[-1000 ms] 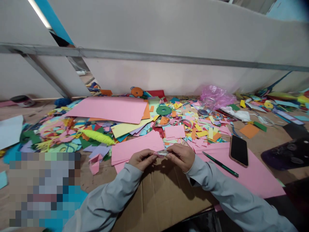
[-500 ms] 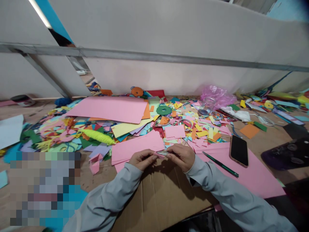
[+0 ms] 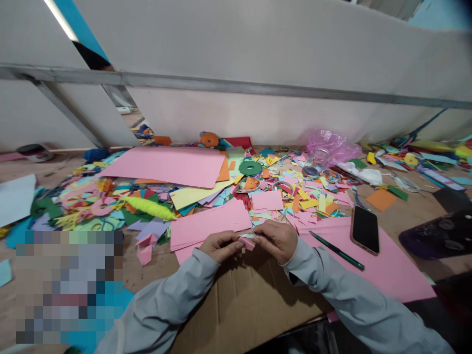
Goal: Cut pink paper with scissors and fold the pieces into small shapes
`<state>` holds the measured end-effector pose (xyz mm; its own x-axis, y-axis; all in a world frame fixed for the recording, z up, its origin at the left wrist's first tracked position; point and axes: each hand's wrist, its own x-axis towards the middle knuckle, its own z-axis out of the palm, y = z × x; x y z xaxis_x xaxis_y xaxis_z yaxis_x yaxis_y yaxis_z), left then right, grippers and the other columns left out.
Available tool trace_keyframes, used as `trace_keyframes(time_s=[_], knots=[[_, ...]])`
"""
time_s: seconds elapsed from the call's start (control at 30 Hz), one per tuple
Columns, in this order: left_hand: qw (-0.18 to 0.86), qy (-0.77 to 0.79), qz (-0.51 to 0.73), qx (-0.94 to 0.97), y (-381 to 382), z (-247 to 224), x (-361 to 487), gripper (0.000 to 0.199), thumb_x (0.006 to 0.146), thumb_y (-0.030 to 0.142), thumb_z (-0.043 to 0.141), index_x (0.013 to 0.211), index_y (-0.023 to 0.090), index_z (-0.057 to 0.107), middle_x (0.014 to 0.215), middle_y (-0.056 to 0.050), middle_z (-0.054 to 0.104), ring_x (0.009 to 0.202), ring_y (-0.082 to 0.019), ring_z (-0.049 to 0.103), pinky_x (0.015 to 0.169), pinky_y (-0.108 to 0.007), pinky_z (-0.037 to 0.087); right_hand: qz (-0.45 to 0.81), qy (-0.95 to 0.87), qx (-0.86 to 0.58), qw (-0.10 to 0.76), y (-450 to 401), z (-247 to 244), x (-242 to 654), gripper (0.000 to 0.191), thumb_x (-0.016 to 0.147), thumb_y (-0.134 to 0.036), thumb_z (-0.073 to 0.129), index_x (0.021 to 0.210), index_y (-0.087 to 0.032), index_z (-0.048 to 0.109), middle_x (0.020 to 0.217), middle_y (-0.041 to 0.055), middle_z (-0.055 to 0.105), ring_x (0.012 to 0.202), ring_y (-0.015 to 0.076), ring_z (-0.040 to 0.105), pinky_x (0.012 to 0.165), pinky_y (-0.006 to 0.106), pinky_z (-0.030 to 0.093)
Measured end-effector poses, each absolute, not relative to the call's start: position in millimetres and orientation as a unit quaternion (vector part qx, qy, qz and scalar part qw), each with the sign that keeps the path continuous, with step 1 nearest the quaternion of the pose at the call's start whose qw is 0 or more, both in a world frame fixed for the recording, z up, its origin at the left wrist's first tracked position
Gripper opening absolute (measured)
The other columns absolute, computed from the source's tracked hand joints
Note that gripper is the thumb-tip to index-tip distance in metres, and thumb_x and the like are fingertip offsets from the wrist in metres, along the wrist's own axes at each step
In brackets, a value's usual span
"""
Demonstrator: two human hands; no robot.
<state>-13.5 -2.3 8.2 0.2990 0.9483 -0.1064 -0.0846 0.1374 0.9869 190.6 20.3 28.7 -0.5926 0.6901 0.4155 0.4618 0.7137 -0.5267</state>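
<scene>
Between my two hands is a small folded piece of pink paper (image 3: 248, 243), with a strip of clear, shiny material, perhaps tape, along its upper side. My left hand (image 3: 220, 247) pinches its left end between thumb and fingers. At the right end, my right hand (image 3: 277, 240) pinches it too. Both hands hover over a brown cardboard sheet (image 3: 236, 309). Just beyond my left hand lie pink paper sheets (image 3: 206, 226). A small folded pink paper shape (image 3: 145, 250) rests on the table to the left.
A green pen (image 3: 337, 250) and a phone (image 3: 365, 230) lie on a large pink sheet at right. Farther back are colourful paper scraps, tape rolls (image 3: 283, 190), yellow yarn (image 3: 149, 208) and a pink plastic bag (image 3: 330, 147). A white partition (image 3: 258, 49) rises behind the table.
The small pink paper has tilted between my fingers, so more of its pink face and shiny strip show. My left hand has shifted slightly to the right.
</scene>
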Motion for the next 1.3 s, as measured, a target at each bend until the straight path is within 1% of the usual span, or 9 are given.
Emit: trace_keyframes(time_s=[0.13,0.4,0.57,0.7,1.17,1.3], knots=[[0.641,0.418,0.411,0.496,-1.9,8.9,-14.4,0.035,0.063,0.047,0.074,0.067,0.013,0.069,0.052,0.001,0.062,0.047,-0.006,0.053,0.047,-0.017,0.041,0.207,-0.866,-0.339,0.304,20.7,31.9,192.3,0.022,0.091,-0.033,0.045,0.097,-0.018,0.06,0.082,0.0054,0.063,0.074,0.0146,0.056,0.065,0.024,0.042],[0.677,0.417,0.415,0.443,-0.9,11.9,-16.5,0.037,0.061,0.047,0.075,0.07,0.013,0.068,0.053,0.001,0.063,0.048,-0.007,0.056,0.049,-0.017,0.046,0.222,-0.863,-0.331,0.311,22.9,34.1,195.6,0.025,0.091,-0.036,0.044,0.095,-0.017,0.06,0.078,0.0049,0.062,0.071,0.0142,0.055,0.064,0.025,0.041],[0.689,0.408,0.418,0.43,-1.3,13.3,-15.8,0.036,0.061,0.047,0.075,0.07,0.013,0.067,0.054,0.002,0.065,0.048,-0.006,0.057,0.05,-0.016,0.047,0.229,-0.866,-0.326,0.302,23.2,33.5,195.5,0.025,0.091,-0.037,0.045,0.095,-0.018,0.06,0.079,0.005,0.061,0.072,0.0142,0.055,0.065,0.024,0.041],[0.689,0.398,0.419,0.437,-1.3,11.0,-16.0,0.035,0.063,0.046,0.074,0.07,0.013,0.067,0.053,0.001,0.065,0.049,-0.007,0.058,0.051,-0.017,0.047,0.224,-0.869,-0.325,0.3,23.9,31.2,194.8,0.028,0.092,-0.039,0.043,0.095,-0.018,0.06,0.078,0.005,0.061,0.072,0.0144,0.055,0.065,0.024,0.042],[0.683,0.383,0.404,0.474,-1.4,9.8,-17.5,0.035,0.066,0.047,0.072,0.07,0.013,0.067,0.053,0.0,0.064,0.049,-0.008,0.057,0.051,-0.019,0.043,0.238,-0.867,-0.3,0.32,24.8,30.4,193.4,0.028,0.092,-0.037,0.043,0.095,-0.017,0.062,0.076,0.0052,0.061,0.07,0.014,0.055,0.063,0.024,0.042],[0.676,0.39,0.39,0.489,-1.6,7.0,-17.9,0.037,0.067,0.049,0.07,0.071,0.012,0.067,0.053,0.0,0.064,0.047,-0.008,0.055,0.049,-0.019,0.041,0.235,-0.868,-0.303,0.316,24.7,29.5,192.9,0.026,0.091,-0.035,0.044,0.092,-0.017,0.062,0.075,0.0048,0.062,0.07,0.0139,0.056,0.064,0.024,0.042]])
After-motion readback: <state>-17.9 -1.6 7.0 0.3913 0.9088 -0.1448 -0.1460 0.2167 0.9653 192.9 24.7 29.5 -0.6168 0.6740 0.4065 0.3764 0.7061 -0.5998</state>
